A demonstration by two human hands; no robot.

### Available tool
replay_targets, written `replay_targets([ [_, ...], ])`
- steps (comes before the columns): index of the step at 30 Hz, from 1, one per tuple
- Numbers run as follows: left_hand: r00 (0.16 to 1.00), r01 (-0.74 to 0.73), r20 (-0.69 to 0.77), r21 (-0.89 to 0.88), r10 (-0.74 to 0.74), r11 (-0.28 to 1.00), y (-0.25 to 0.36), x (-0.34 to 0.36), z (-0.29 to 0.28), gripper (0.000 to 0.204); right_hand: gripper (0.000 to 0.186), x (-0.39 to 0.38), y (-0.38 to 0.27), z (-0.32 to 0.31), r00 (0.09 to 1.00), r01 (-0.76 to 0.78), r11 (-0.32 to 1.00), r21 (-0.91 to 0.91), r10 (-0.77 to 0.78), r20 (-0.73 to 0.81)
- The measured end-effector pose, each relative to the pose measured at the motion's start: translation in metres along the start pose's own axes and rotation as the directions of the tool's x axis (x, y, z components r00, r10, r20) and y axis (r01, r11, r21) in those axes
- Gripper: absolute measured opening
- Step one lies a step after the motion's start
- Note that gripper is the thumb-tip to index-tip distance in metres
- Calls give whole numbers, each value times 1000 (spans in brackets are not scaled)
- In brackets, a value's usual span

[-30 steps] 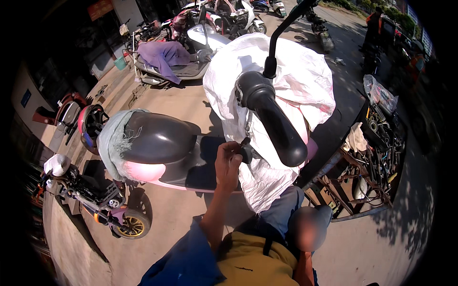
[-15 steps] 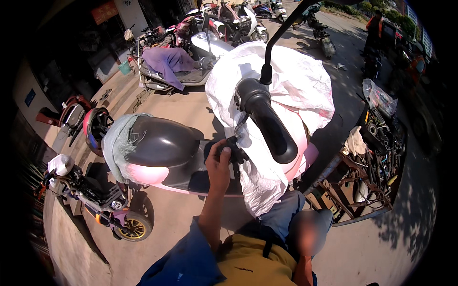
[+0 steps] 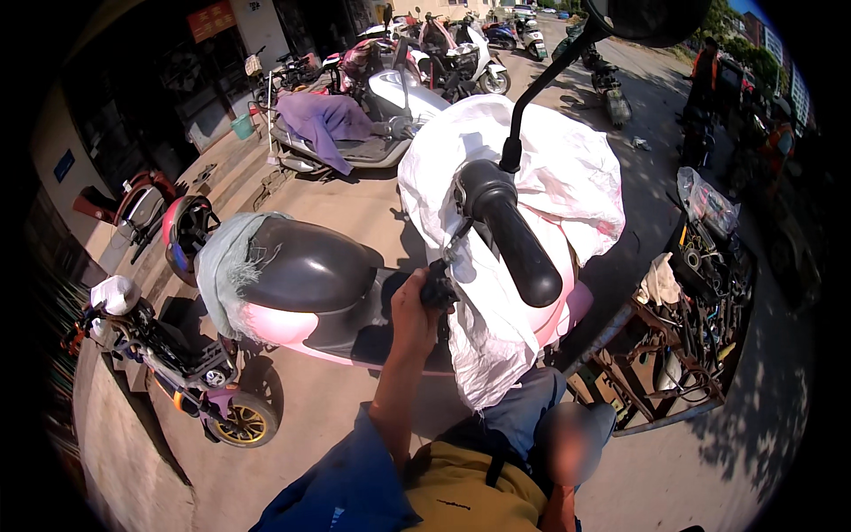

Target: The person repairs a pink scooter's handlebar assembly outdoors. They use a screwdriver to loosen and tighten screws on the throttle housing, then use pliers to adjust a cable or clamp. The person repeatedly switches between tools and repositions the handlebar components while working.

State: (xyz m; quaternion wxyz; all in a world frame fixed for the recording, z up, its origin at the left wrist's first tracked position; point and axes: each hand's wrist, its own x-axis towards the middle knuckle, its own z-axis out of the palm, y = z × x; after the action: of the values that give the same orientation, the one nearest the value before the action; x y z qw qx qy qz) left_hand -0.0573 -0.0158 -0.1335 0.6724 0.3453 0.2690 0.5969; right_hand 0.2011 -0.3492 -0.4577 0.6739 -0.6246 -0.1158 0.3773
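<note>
My left hand (image 3: 413, 306) is closed round a small black part (image 3: 437, 285), its exact kind unclear, beside the front of a pink scooter (image 3: 279, 324). A short dark strand runs from the part up toward the black handlebar grip (image 3: 525, 257). White woven sheeting (image 3: 558, 168) drapes over the scooter's front and hangs down beside the hand. Left of it is the black seat (image 3: 306, 262), with grey-green frayed cloth (image 3: 222, 266) over its rear end. My right hand (image 3: 567, 448) is low by my knee; it is blurred, so its fingers do not show.
A mirror (image 3: 643, 19) on a black stem rises above the grip. At right stands a metal-framed bin (image 3: 683, 410) full of tools and scrap parts. A partly stripped small bike (image 3: 199, 377) stands at left. Parked scooters (image 3: 381, 106) line the back; people (image 3: 705, 75) are at far right.
The view has shifted slightly, so the scooter sits a little lower and further right. My left hand still grips the black part, which has turned somewhat. My right hand stays by my knee.
</note>
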Motion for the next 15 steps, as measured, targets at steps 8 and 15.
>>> replay_targets([
  [8,996,-17,88,-65,23,998,-13,6,-9,36,37,-8,-14,6,999,-31,999,-39,31,9],
  [15,986,-55,151,-130,74,990,-18,9,-14,38,32,-9,-21,7,1000,6,993,-116,-6,-2],
])
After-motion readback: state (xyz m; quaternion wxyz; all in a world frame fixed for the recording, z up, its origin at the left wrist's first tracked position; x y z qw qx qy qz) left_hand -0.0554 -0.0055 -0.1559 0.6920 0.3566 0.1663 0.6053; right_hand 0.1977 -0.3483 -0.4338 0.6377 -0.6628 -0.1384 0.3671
